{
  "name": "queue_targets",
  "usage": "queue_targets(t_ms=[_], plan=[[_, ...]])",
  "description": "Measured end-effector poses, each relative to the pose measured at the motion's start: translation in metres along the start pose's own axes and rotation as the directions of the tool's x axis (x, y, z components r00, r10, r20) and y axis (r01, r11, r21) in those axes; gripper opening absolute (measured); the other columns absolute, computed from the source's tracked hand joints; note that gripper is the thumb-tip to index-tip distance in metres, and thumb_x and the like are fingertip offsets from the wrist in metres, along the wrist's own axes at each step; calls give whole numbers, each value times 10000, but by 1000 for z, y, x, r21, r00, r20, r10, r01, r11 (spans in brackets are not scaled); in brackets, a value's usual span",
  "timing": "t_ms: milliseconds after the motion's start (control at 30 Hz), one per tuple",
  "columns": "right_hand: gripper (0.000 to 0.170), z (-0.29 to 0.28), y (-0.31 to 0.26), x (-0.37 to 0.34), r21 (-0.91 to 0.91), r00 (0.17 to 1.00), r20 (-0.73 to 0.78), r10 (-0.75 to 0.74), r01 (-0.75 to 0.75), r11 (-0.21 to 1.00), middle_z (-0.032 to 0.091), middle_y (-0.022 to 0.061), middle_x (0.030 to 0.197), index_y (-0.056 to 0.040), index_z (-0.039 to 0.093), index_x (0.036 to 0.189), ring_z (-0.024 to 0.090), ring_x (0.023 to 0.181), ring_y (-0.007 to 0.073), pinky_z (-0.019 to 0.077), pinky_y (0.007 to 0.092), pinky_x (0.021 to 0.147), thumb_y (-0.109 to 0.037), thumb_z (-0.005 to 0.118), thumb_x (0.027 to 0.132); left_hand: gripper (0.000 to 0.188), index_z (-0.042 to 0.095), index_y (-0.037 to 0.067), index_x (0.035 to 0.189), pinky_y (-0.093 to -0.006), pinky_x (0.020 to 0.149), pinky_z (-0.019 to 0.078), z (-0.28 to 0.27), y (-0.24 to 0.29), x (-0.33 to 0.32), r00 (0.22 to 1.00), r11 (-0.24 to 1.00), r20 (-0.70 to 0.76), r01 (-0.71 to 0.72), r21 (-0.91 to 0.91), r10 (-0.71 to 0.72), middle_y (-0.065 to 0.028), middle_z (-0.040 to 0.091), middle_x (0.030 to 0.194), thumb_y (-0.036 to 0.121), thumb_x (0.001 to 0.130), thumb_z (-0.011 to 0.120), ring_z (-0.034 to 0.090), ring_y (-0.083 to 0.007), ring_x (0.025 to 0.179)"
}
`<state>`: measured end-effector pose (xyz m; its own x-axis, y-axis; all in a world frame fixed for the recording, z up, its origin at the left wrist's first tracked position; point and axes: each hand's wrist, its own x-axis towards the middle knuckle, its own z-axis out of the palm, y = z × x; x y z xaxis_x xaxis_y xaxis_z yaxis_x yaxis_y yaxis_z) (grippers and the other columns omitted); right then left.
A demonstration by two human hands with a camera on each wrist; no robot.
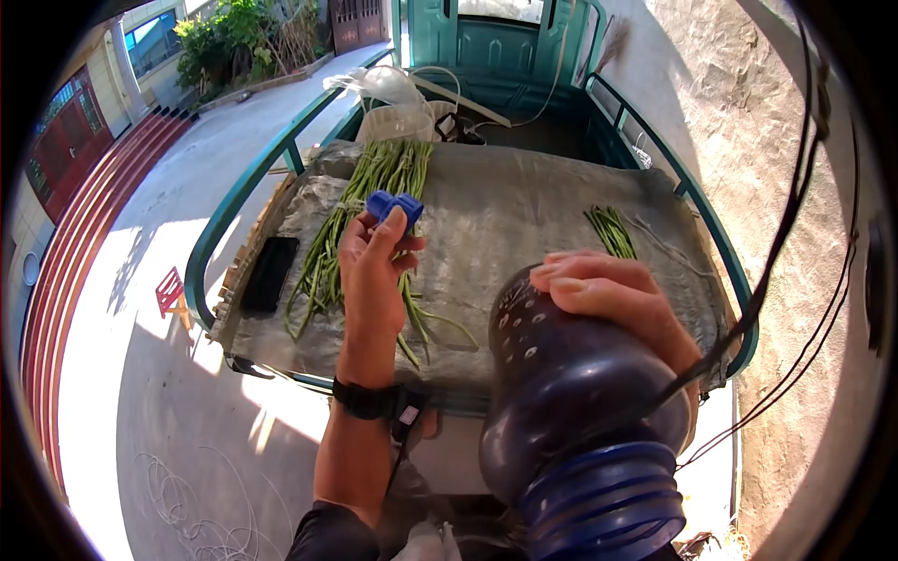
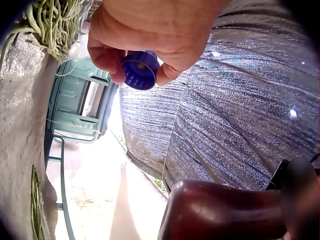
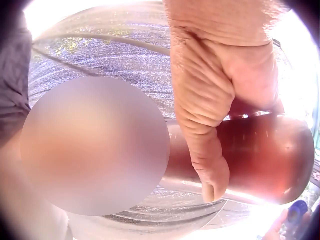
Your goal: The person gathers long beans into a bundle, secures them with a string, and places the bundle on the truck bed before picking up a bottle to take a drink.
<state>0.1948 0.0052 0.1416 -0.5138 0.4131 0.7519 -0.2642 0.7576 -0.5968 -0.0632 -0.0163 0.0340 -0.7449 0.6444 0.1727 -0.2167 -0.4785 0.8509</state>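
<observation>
A large dark bottle (image 1: 580, 374) with a ribbed blue neck (image 1: 603, 500) is tilted, its neck end toward the camera. My right hand (image 1: 622, 299) grips its far end; in the right wrist view the fingers of my right hand (image 3: 220, 95) wrap round the reddish bottle (image 3: 265, 155). My left hand (image 1: 374, 271) pinches a blue cap (image 1: 395, 208) between thumb and fingers, above the long green beans (image 1: 388, 178). In the left wrist view the hollow side of the cap (image 2: 140, 71) shows below my left hand (image 2: 150, 35).
A grey sheet (image 1: 496, 215) covers the cart bed, with green side rails (image 1: 248, 182). On it lie a black phone (image 1: 269, 273) and a smaller bean bunch (image 1: 610, 232). White baskets (image 1: 398, 122) stand behind. Dark cables (image 1: 804, 187) hang at the right.
</observation>
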Motion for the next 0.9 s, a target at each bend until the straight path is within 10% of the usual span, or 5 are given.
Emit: queue_targets(t_ms=[900], plan=[[444, 1, -6, -1, 2, 995, 0, -97, 97, 995, 700, 195, 1219, -21, 717, 1222, 684, 1160, 340, 533, 431, 1022, -81, 832, 798, 479, 594, 33, 1255, -261, 683, 494, 1, 0, 0, 999, 1000, -42, 3, -3, -3, -38, 683, 1040, 343, 944, 784, 689, -128, 813]])
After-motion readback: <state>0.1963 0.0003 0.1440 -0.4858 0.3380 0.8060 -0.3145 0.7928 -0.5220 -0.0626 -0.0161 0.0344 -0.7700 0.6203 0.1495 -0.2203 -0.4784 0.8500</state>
